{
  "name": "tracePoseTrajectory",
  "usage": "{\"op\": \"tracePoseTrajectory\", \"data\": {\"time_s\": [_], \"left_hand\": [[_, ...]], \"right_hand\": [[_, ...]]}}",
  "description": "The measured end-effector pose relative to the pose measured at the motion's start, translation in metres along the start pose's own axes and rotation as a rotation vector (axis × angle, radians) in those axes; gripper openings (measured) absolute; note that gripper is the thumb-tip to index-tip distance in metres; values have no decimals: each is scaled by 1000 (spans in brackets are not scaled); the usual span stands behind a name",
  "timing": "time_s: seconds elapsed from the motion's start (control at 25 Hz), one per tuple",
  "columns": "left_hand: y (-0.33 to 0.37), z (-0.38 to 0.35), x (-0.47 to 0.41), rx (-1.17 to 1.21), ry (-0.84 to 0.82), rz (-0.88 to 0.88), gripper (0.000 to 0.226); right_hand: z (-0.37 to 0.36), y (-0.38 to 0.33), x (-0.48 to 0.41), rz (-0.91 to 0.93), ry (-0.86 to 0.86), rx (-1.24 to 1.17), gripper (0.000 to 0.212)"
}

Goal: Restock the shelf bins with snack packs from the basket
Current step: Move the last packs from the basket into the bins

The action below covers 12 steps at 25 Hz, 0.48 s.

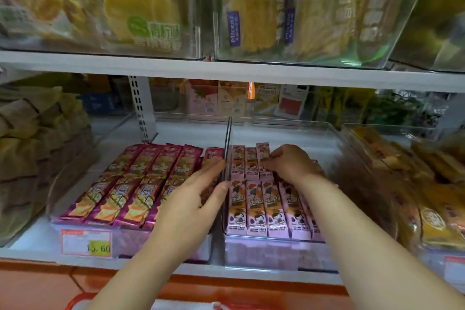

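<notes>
Reaching into the lower shelf, both bare arms extend from six o'clock. At nine o'clock of the view a bin of brown wrapped packs point(30, 148) sits blurred. Beside it, toward seven o'clock, the left clear bin point(57, 184) holds long magenta snack packs point(130, 184) lying side by side in a flat layer, with a price label point(86, 243) on its front. The left hand point(196, 199) lies over the right end of that layer. Its fingers are straight and relaxed, the tips touch the clear wall where the two bins meet, and it holds nothing. Just past that wall, at five o'clock from centre, the right clear bin point(264, 251) carries pink snack packs point(266, 211) in a front row and a back row. The right hand point(292, 163) is over the back row, fingers curled down onto the rear pack point(263, 152), which stands slightly higher than its neighbours. At three o'clock a bin of orange-yellow packs point(427, 196) is blurred. Near seven o'clock, at the bottom edge, the red-and-white rim of the basket point(78, 301) shows; its contents cannot be seen.
</notes>
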<state>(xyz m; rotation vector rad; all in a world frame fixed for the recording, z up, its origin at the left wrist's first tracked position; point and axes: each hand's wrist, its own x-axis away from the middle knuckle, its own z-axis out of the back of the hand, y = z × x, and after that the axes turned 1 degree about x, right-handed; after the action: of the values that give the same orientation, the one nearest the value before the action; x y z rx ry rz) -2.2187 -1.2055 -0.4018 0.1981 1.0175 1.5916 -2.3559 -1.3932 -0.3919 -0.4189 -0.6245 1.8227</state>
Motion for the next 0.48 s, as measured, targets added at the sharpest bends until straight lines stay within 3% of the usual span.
{"op": "tracePoseTrajectory", "data": {"time_s": [0.2,0.32,0.4,0.48], "left_hand": [[2,1,-3,73,-9,11,44],[5,18,18,193,65,8,38],[-1,35,54,177,154,-59,27],[-29,43,100,176,107,20,20]], "right_hand": [[6,0,13,5,-30,130,42],[26,-22,42,43,190,-71,38],[36,-39,76,223,378,-277,29],[24,-49,123,469,426,-425,19]]}}
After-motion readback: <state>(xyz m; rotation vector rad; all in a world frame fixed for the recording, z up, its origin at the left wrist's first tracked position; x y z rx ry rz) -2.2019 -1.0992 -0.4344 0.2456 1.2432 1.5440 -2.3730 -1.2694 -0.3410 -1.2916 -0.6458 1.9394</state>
